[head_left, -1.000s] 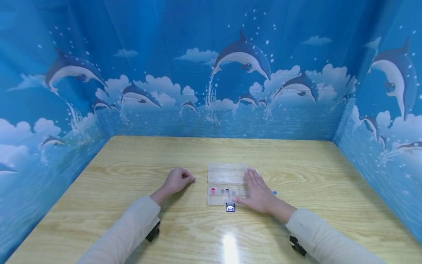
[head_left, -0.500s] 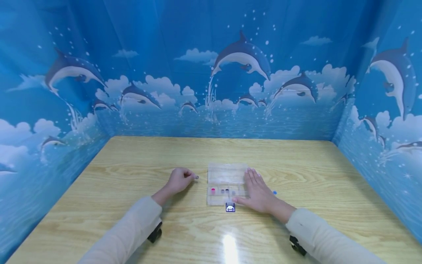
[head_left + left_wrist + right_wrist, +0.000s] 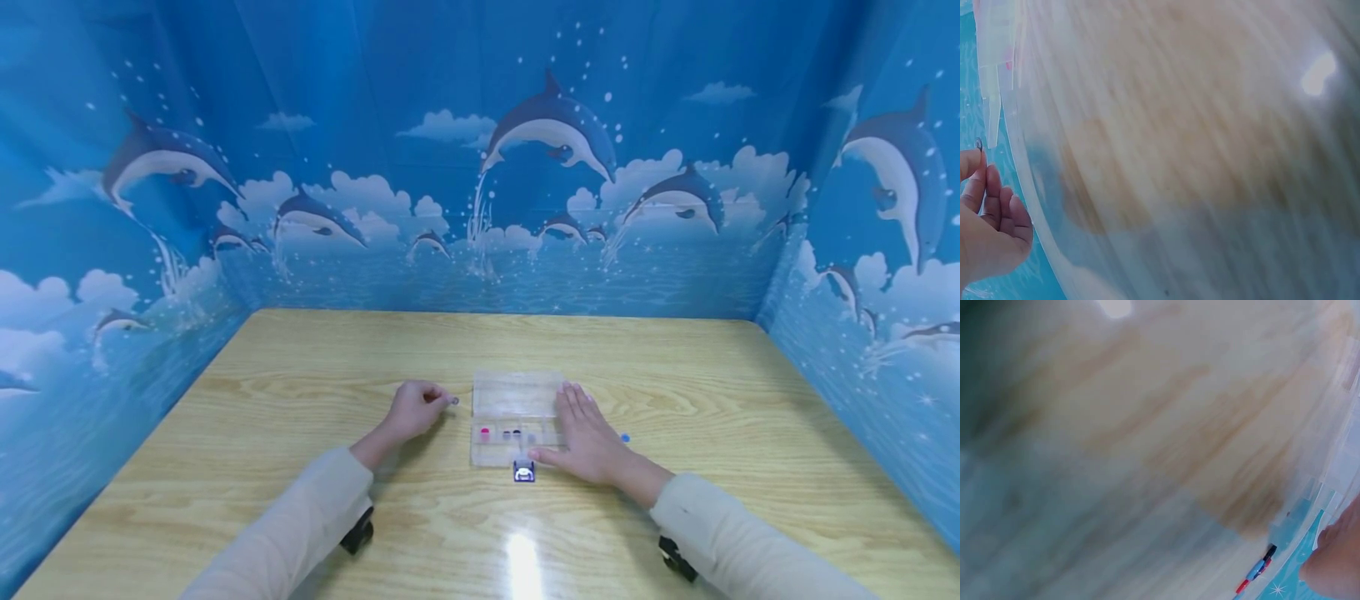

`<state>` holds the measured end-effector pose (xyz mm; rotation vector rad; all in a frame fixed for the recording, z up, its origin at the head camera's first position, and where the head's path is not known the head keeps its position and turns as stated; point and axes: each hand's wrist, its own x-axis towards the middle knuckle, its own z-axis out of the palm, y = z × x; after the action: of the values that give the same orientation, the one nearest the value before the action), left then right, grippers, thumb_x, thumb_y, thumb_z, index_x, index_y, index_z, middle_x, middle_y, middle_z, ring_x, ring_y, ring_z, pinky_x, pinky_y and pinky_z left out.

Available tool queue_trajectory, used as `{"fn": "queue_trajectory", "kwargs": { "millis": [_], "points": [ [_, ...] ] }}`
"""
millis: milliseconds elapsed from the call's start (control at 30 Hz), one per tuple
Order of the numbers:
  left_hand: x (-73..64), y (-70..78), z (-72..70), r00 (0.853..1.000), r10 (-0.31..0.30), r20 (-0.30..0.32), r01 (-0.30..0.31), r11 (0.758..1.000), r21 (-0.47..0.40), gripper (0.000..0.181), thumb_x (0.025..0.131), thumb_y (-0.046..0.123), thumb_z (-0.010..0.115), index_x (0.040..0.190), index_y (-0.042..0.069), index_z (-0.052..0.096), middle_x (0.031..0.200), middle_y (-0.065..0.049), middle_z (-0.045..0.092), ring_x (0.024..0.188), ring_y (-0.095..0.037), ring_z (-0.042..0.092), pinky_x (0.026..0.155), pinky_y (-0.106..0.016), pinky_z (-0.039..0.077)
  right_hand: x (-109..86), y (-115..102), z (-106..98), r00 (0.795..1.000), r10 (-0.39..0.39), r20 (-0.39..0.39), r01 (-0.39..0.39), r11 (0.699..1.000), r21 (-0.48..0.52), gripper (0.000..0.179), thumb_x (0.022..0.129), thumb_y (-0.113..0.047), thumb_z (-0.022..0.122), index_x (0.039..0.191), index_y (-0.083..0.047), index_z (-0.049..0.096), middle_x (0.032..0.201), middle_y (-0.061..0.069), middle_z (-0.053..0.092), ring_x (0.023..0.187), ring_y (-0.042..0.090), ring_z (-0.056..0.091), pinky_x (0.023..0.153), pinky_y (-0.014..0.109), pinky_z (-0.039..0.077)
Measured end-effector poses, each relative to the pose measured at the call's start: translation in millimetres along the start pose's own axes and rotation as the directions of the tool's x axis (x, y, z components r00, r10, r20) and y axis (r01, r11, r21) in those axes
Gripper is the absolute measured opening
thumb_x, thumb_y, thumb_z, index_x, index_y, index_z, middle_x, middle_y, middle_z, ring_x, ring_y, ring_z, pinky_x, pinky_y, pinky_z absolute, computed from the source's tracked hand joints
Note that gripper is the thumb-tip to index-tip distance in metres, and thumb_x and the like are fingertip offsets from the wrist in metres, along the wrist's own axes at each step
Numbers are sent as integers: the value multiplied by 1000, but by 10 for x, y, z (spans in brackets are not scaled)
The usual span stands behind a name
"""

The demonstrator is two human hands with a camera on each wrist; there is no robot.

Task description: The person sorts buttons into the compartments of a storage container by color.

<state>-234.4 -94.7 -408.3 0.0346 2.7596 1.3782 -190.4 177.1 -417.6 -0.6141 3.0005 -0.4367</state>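
In the head view, my left hand (image 3: 414, 410) pinches a small dark round piece (image 3: 454, 401) between thumb and fingertips, just left of a clear plastic compartment box (image 3: 491, 454). In the left wrist view the piece looks like a tiny dark ring standing at the tips, with the other fingers of that hand (image 3: 997, 231) loosely curled. The box lies with its clear lid (image 3: 513, 393) folded back. My right hand (image 3: 592, 442) rests flat over the box's right side, fingers straight and thumb at the front, hiding that end. A pink-red piece (image 3: 485, 433) and small dark pieces (image 3: 516, 433) sit in the compartments.
A dark blue and white square tag (image 3: 524, 472) is at the box's front edge. Right of the right hand lies a small blue item (image 3: 626, 437); the right wrist view shows small black, blue and red pieces (image 3: 1255, 570). Dolphin-printed curtains (image 3: 480, 275) surround the wooden table (image 3: 420, 533).
My left hand has moved slightly right toward the box, and the small piece now shows more at its fingertips. The right hand and the box have stayed put.
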Motion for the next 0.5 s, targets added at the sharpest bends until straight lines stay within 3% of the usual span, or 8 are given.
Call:
{"fn": "queue_trajectory", "kwargs": {
  "millis": [233,500],
  "points": [
    [-11,35,9,999,-23,-37,21,998,-53,13,90,12,59,92,4,68,90,-10,65,68,-13,53,54,-21,47,-1,-7,1,1000,-4,-2,4,1000,1,103,84,-67,47,144,10,12,153,27,6,142,41,4,117,49,10],
    [-12,57,23,994,37,-107,-43,998,-51,14,88,13,62,89,1,69,91,-13,67,77,-17,57,60,-21,47,-2,-13,-4,1000,-4,-3,4,1000,7,103,84,-65,48,144,10,12,153,27,6,142,41,5,117,49,10]
  ]
}}
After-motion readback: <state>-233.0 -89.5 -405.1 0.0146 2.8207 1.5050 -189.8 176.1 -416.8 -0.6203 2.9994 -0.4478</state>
